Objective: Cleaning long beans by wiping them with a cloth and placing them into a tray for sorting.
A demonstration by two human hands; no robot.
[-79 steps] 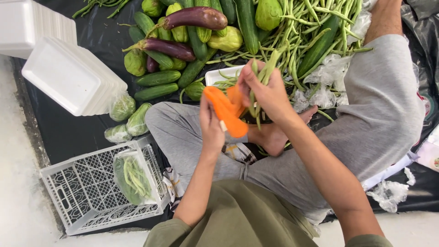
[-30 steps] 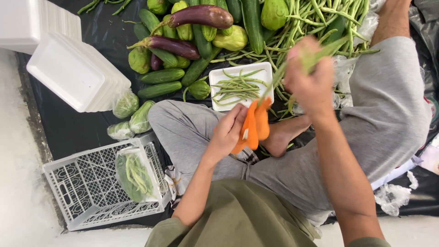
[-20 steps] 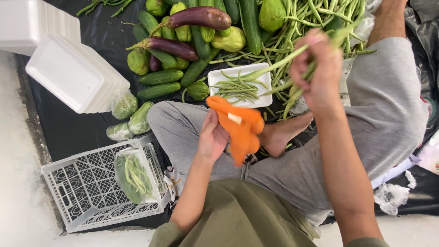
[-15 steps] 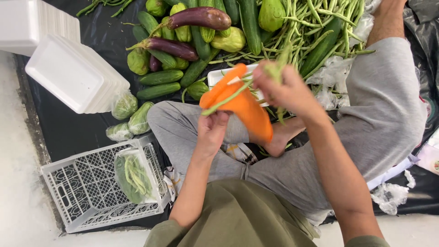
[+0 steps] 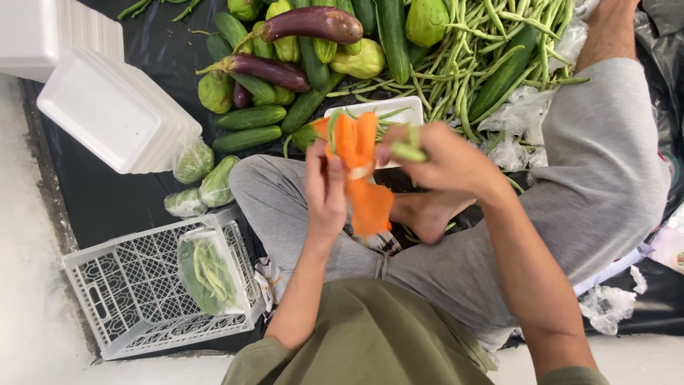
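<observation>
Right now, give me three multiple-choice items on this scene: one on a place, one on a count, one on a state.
1. Where does the white lattice plastic crate sit?
A. beside the person's left knee
B. on the bean pile
C. on the foam trays

2. How many long purple eggplants show?
A. five
B. two
C. none

3. What is the left hand doing?
A. resting open on the floor
B. gripping the orange plastic bag
C. holding a cucumber

Answers:
1. A, the crate stands on the floor by the left leg.
2. B, two lie among the green vegetables.
3. B, its fingers close round the bag, while the right hand pinches green beans at it.
</observation>
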